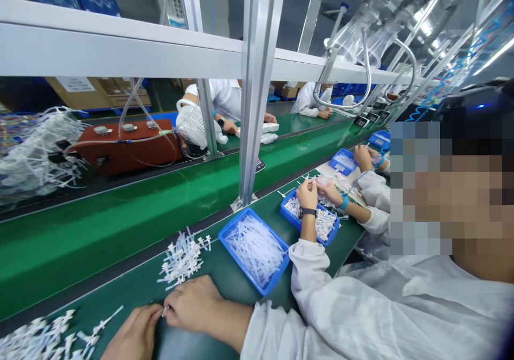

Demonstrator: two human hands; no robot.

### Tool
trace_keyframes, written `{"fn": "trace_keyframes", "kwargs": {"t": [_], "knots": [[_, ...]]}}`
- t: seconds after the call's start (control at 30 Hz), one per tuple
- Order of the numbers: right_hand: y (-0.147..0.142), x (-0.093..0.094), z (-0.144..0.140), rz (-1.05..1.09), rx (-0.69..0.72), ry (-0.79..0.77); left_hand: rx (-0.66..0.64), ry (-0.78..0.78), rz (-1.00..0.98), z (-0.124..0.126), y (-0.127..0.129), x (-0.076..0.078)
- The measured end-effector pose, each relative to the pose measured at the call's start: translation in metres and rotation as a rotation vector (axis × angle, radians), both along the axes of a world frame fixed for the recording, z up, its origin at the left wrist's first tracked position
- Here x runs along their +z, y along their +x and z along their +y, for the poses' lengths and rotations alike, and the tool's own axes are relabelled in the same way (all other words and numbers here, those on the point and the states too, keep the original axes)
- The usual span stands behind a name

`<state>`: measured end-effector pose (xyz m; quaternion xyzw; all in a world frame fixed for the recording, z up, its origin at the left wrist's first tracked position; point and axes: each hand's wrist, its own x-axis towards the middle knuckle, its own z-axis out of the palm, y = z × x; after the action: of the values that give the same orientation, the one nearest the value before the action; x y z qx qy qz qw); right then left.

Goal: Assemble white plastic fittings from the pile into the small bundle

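My left hand (134,332) and my right hand (195,302) meet at the bottom of the view, fingertips pinched together. Between them shows a tiny bit of a small white plastic part (164,311); the fingers hide most of it. Just beyond my right hand lies a pile of white plastic connectors with tubes (182,257). A larger heap of similar pieces (36,338) is to the left of my left hand. To the right stands a blue tray (229,237) filled with thin translucent tubes (255,247).
A co-worker (361,295) sits close on my right, hands above another blue tray (286,210) of white parts. A metal post (257,92) rises from the bench edge before the green conveyor belt (120,218). A white shelf beam (120,49) crosses above.
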<state>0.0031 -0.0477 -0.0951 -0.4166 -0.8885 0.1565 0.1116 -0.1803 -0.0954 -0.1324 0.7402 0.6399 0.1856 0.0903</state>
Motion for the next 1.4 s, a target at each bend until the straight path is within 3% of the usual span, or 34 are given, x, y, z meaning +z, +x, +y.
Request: {"fn": "trace_keyframes", "kwargs": {"t": [0.33, 0.63, 0.9, 1.4], "knots": [[0.003, 0.000, -0.001, 0.043, -0.013, -0.016, 0.019, 0.070, -0.033, -0.007, 0.003, 0.006], [0.003, 0.011, 0.000, 0.031, 0.005, -0.136, 0.111, 0.029, -0.079, -0.010, 0.021, 0.027], [0.002, 0.009, 0.000, 0.092, -0.008, -0.157, 0.147, -0.026, -0.056, -0.010, 0.020, 0.029], [-0.001, 0.011, -0.001, -0.001, -0.011, -0.152, 0.113, -0.093, 0.052, -0.008, 0.026, 0.034]]}}
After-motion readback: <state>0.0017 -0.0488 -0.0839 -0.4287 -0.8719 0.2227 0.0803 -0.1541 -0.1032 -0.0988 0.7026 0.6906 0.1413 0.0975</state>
